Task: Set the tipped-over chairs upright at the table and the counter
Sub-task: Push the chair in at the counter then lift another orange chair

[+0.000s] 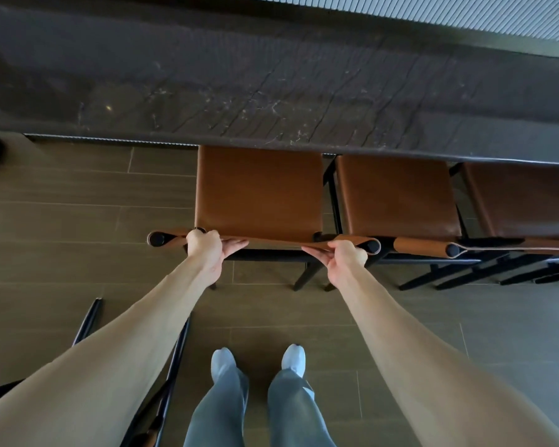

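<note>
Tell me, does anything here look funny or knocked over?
Yes. At the lower left, black chair legs slant across the floor instead of standing, so a chair there looks tipped over. The three brown chairs at the counter stand upright; both hands grip the nearest one's back.

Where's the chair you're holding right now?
Head view, centre: the held chair stands upright at the counter, leftmost of three, both hands gripping its backrest.
</note>
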Tool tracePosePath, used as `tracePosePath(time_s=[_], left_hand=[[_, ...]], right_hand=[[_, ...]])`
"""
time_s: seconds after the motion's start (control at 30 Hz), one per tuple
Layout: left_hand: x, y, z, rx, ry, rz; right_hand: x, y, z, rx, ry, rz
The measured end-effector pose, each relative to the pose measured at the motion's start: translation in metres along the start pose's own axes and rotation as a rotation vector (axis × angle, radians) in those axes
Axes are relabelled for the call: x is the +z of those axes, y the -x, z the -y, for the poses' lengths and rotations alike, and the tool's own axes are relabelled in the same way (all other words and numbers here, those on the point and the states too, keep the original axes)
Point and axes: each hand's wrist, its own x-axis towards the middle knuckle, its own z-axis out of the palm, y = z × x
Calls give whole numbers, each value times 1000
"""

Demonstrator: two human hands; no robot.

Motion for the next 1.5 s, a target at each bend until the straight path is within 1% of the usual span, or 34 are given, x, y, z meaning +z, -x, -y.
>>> tracePosePath(time_s=[0.1, 0.27, 0.43, 0.6, 0.67, 0.7, 0.77, 0.8, 0.83, 0.9, 0.97, 1.03, 1.1, 1.17, 1.27, 1.37, 1.5], left_hand=[[3, 0, 4, 21, 36, -13], [0, -7, 3, -33, 119, -44], [2, -4, 1, -59, 48, -68], [-2, -2, 0, -60, 14, -94], [-2, 3, -1, -91, -23, -142], [-1, 8, -2, -125, -73, -173], [3, 24, -3, -181, -230, -184], [8, 36, -6, -176, -309, -151], [15, 48, -9, -150, -378, -102], [32, 70, -23, -25, -462, -9], [48, 89, -43, 179, -501, 57], [57, 105, -62, 403, -539, 79], [59, 117, -73, 547, -568, 95], [56, 125, -73, 585, -556, 139], [51, 135, -65, 561, -423, 212], [47, 145, -52, 568, -293, 196], [31, 167, -35, 609, -289, 195]], right_hand=[[-2, -1, 5, 14, 39, 16], [-8, -4, 5, 30, 50, 90], [-10, -3, 5, 31, 61, 128], [-12, -2, 5, 56, 110, 125], [-16, 2, 9, 98, 182, 145], [-17, 6, 12, 147, 256, 175], [-16, 20, 19, 235, 481, 282], [-12, 29, 25, 234, 600, 349], [-5, 40, 31, 198, 690, 401], [12, 62, 46, 66, 774, 471], [27, 81, 62, -97, 777, 492], [42, 95, 77, -248, 728, 495], [48, 106, 86, -366, 707, 517], [48, 112, 89, -436, 725, 554], [40, 114, 84, -439, 669, 642], [32, 117, 79, -453, 550, 680], [19, 132, 78, -493, 545, 702]])
